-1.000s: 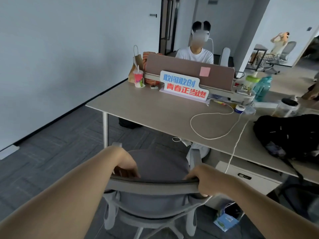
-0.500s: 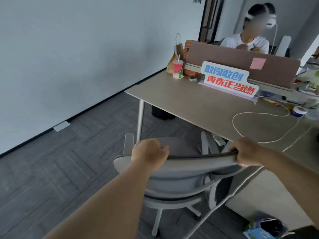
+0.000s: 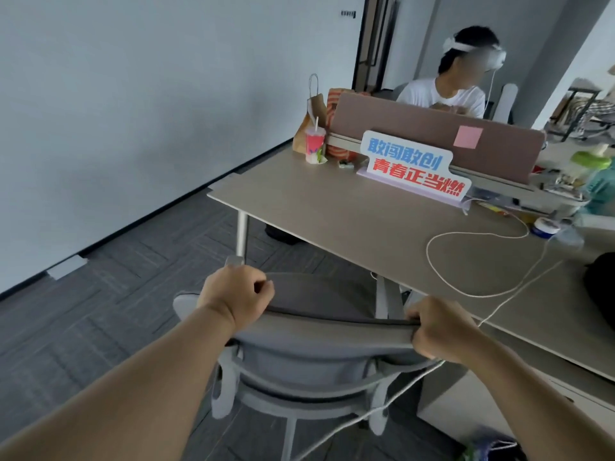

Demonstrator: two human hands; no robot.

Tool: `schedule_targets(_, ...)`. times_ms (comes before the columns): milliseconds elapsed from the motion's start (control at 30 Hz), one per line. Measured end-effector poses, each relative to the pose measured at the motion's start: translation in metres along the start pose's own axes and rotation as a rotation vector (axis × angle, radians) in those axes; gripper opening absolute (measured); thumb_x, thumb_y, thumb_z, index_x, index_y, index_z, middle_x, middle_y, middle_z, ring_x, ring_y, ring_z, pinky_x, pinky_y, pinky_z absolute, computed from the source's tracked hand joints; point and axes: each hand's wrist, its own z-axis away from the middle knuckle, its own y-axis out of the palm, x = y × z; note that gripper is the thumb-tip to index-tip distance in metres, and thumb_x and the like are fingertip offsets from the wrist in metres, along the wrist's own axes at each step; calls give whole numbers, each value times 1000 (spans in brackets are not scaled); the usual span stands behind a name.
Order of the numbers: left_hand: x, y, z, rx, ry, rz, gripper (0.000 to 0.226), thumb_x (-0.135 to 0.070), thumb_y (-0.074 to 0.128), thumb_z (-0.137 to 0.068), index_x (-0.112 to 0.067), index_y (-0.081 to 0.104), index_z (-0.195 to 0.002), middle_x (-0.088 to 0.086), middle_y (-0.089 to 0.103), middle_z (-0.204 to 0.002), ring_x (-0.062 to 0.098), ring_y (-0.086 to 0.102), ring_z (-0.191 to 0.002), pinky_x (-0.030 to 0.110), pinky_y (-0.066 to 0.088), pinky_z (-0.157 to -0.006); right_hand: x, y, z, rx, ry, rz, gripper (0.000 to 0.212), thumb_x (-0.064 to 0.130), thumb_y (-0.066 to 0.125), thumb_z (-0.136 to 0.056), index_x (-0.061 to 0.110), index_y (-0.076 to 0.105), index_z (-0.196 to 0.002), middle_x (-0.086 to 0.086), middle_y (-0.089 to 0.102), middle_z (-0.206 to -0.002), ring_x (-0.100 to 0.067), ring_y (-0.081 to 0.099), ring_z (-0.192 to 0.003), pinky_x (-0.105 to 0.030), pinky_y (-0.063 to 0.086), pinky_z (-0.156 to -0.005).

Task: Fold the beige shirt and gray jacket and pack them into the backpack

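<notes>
Holding top edge of gray chair back (image 3: 332, 331) in left grip (image 3: 236, 294) and right grip (image 3: 439, 327), both curled round it, beside desk (image 3: 349, 221).

- The left hand (image 3: 238, 296) now fists atop the chair backrest (image 3: 332, 331) instead of hooking over its front.
- The backpack (image 3: 600, 287) shows only a sliver at the desk (image 3: 349, 221)'s right edge.

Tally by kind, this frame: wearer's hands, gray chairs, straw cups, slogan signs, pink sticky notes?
Hands: 2, left hand and right hand
gray chair: 1
straw cup: 1
slogan sign: 1
pink sticky note: 1
Total: 6
</notes>
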Motion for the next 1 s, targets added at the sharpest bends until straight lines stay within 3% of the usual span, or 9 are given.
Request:
schedule_targets(233, 12, 12, -89, 16, 9, 71, 42, -30, 52, -86, -9, 45, -50, 3, 48, -49, 24, 51, -55, 28, 38, -52, 7, -11, -62, -31, 132, -56, 34, -1, 48, -57, 12, 72, -76, -9, 68, -67, -26, 63, -70, -36, 55, -59)
schedule_targets(367, 16, 23, -154, 26, 16, 96, 37, -29, 51, -84, -6, 52, -55, 7, 54, -53, 26, 53, -58, 27, 35, -51, 5, -20, -111, -45, 255, -78, 35, -1, 50, -54, 3, 73, -81, -13, 71, -77, -27, 64, -73, -40, 59, -64)
schedule_targets(500, 24, 28, -234, 113, 92, 88, 36, -34, 50, -83, -7, 65, -64, 11, 65, -64, 27, 59, -65, 31, 46, -61, 19, -27, -151, -76, 339, -84, 25, 1, 52, -53, 5, 71, -70, -6, 64, -65, -19, 59, -62, -26, 49, -51)
schedule_targets(600, 45, 29, -273, 200, 104, 134, 36, -26, 55, -85, -13, 58, -52, 3, 59, -55, 25, 57, -62, 31, 46, -62, 39, -23, -166, -70, 296, -112, 22, 0, 50, -54, 20, 56, -47, 4, 49, -49, -20, 50, -55, -19, 31, -42)
schedule_targets(667, 54, 31, -285, 236, 123, 208, 36, -33, 51, -78, -10, 57, -50, 8, 60, -54, 27, 56, -58, 34, 47, -61, 39, -21, -171, -64, 279, -99, 21, 5, 48, -52, 24, 55, -47, 3, 48, -49, -21, 49, -56, -20, 28, -41)
schedule_targets(767, 54, 32, -289, 259, 126, 283, 33, -39, 44, -70, -12, 60, -61, 11, 61, -55, 34, 60, -61, 41, 52, -64, 42, -25, -168, -73, 342, -84, 18, 8, 48, -55, 15, 62, -65, -3, 60, -62, -23, 58, -65, -22, 39, -45)
schedule_targets(867, 58, 33, -284, 318, 104, 225, 36, -38, 48, -77, -10, 58, -56, 6, 60, -53, 28, 58, -59, 32, 46, -57, 57, -28, -157, -34, 374, -111, 27, 7, 46, -57, 18, 63, -74, 1, 61, -68, -23, 59, -73, -23, 42, -52)
schedule_targets(933, 55, 22, -284, 464, 92, 145, 34, -31, 57, -85, -15, 62, -55, 1, 63, -58, 23, 59, -62, 27, 39, -55, 74, -37, -148, 16, 391, -128, 28, 7, 48, -63, 21, 66, -80, 2, 62, -74, -24, 60, -78, -23, 42, -55)
schedule_targets(1000, 44, 7, -287, 641, 75, 227, 20, -26, 63, -89, -17, 71, -72, -2, 63, -67, 17, 59, -69, 22, 42, -55, 91, -51, -137, -36, 398, -210, 30, 5, 54, -74, 17, 70, -97, -4, 68, -91, -26, 63, -86, -27, 48, -65)
